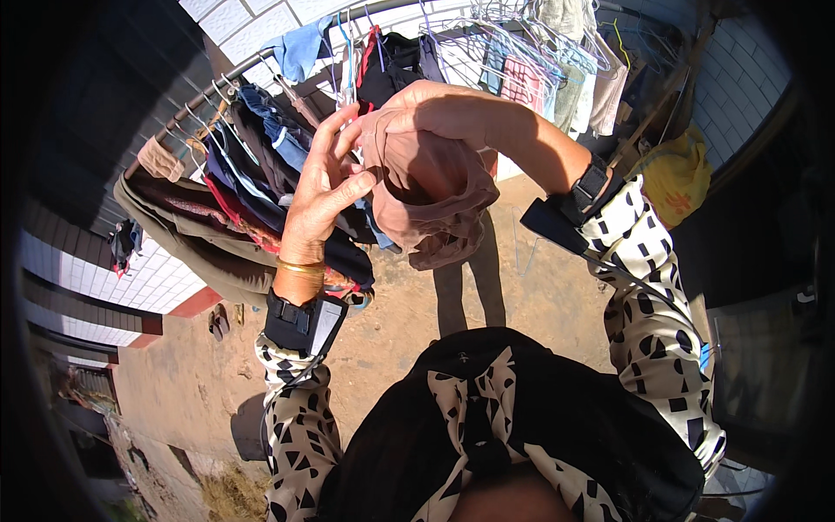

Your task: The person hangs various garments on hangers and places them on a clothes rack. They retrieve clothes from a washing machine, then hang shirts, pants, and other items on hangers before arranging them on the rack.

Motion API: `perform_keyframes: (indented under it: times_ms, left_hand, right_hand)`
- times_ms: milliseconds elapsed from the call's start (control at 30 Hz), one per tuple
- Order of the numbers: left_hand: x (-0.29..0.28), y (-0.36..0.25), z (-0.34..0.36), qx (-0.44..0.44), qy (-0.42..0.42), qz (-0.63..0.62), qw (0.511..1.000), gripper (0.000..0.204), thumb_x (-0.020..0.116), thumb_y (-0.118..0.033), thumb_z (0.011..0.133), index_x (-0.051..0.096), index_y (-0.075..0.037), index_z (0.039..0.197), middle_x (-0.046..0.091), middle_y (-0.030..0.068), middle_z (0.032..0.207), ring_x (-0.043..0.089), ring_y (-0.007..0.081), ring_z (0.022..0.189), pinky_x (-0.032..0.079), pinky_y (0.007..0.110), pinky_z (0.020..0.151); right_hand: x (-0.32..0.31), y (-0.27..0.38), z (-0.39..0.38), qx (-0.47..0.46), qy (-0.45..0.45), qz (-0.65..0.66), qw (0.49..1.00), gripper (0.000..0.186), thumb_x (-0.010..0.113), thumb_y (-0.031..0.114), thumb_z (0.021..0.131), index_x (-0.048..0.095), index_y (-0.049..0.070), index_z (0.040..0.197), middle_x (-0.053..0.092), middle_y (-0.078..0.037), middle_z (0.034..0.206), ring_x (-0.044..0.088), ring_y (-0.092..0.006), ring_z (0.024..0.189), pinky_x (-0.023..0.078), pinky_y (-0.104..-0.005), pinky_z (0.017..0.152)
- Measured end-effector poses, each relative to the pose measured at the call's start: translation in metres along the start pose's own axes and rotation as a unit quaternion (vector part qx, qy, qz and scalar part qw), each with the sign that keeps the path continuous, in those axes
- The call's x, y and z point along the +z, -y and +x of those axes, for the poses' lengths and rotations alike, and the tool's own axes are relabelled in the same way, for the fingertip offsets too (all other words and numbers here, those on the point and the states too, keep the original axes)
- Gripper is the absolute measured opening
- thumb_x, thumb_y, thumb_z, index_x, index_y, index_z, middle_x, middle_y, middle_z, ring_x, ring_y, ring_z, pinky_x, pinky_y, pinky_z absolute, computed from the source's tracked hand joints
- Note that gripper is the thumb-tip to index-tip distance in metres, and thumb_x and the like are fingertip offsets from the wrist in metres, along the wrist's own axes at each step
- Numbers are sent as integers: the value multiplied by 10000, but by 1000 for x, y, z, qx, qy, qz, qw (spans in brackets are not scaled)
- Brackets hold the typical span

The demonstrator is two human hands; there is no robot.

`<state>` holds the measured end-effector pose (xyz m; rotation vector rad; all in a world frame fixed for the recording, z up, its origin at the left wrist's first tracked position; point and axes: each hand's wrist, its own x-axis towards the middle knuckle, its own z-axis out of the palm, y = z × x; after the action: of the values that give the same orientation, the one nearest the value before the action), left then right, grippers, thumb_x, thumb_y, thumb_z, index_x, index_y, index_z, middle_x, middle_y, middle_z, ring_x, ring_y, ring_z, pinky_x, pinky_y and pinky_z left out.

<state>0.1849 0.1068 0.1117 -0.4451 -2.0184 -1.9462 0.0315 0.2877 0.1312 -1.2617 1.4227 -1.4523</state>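
Note:
A dusty-pink piece of clothing (435, 222) hangs bunched in front of me, its opening facing up toward me; the folds hide which kind of garment it is. My right hand (430, 111) reaches over its upper edge and grips the cloth, some fingertips hidden behind it. At the left edge, my left hand (320, 183) has its thumb and bent fingers against the fabric, holding that side. Beyond my hands, a metal rail (252, 63) carries clothes on hangers, among them a light-blue denim piece (298, 50) and a pink checked cloth (522, 83).
Many bare wire hangers (496, 39) crowd the rail's right part. An olive-brown garment (196, 230) hangs at its left end. On the sunlit ground (383, 304) lie a pair of slippers (217, 322) and a wire hanger (524, 244). A yellow bag (674, 178) is at the right.

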Motion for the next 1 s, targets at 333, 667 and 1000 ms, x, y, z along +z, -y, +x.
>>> perform_keyframes:
  times_ms: [333,667,1000]
  left_hand:
    - [9,-7,32,-45,-10,-30,998,69,669,-26,953,663,21,1002,667,-14,856,569,24,748,447,154,682]
    - [7,-12,50,-152,78,421,891,116,612,48,824,657,20,927,661,-3,742,547,34,645,438,225,555]
    - [114,77,-2,-194,209,469,836,122,616,27,690,512,-18,735,415,208,718,392,387,657,428,325,571]
  right_hand:
    - [-26,-25,-62,9,-49,-452,891,343,754,229,692,729,45,980,647,-92,754,640,-220,719,491,-355,645]
    - [-76,-49,-115,114,-211,-77,968,209,578,224,947,703,83,857,609,54,768,558,-59,716,465,-253,664]
    - [-94,-88,-184,242,7,-391,888,247,573,155,866,707,-30,960,675,-51,845,613,-135,785,485,-312,673]
